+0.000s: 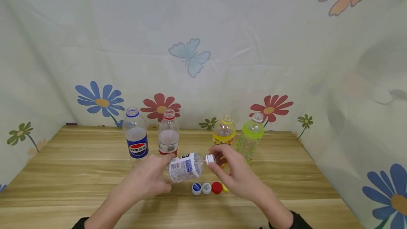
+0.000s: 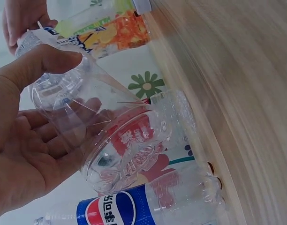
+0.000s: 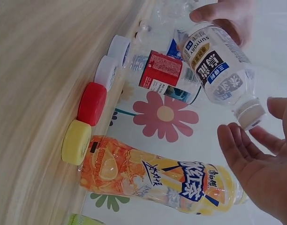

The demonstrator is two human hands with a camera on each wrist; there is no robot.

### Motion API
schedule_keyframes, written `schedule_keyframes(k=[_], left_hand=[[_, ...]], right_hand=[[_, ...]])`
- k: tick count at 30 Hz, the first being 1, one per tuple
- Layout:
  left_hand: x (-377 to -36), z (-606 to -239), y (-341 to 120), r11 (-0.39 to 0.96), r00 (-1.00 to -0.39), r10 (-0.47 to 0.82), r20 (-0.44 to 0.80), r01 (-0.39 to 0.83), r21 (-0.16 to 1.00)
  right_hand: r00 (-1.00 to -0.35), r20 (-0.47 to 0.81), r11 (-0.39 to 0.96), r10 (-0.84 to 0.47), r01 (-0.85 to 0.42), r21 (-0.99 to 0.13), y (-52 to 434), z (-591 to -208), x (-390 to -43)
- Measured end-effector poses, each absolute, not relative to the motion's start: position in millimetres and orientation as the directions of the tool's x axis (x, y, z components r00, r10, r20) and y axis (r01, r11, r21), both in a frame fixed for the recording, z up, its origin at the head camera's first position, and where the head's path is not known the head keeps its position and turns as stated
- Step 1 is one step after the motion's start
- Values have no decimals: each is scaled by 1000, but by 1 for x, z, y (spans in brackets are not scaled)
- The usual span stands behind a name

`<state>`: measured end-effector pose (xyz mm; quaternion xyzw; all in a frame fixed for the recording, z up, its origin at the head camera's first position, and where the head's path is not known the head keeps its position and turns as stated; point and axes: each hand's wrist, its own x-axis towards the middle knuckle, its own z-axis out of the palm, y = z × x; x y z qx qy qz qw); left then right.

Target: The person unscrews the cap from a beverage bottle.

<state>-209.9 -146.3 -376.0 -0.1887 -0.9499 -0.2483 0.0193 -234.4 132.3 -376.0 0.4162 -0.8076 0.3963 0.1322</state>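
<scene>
A clear Suntory bottle (image 1: 183, 167) lies tilted in my left hand (image 1: 153, 174), its capped neck pointing right. Seen in the left wrist view, the thumb and fingers (image 2: 64, 61) wrap the bottle's body. A white cap (image 3: 250, 114) sits on the bottle's neck. My right hand (image 1: 233, 172) is beside that cap, thumb and fingers spread around it. In the right wrist view these fingers (image 3: 237, 145) appear relaxed and apart from the cap.
Behind the hands stand uncapped bottles: a Pepsi bottle (image 1: 137, 144), a red-labelled bottle (image 1: 168, 135), a yellow-orange tea bottle (image 1: 224, 133) and a green-labelled bottle (image 1: 251, 137). A blue cap (image 1: 196, 188), white cap (image 1: 206, 188), red cap (image 1: 217, 187) and yellow cap (image 3: 76, 142) line the wooden table (image 1: 79, 172).
</scene>
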Motion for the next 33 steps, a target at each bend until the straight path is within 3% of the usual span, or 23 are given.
schedule_keyframes(k=[9, 19, 33], left_hand=[[-207, -376, -145, 820, -927, 342, 155, 375, 432], [-207, -377, -145, 812, -920, 351, 172, 391, 433], [-208, -375, -145, 817, -918, 357, 172, 396, 420]], right_hand=[[-740, 415, 433, -529, -656, -618, 130, -373, -231], [-694, 446, 398, -565, -703, -589, 130, -373, -231], [-707, 429, 379, -562, -681, -626, 131, -372, -229]])
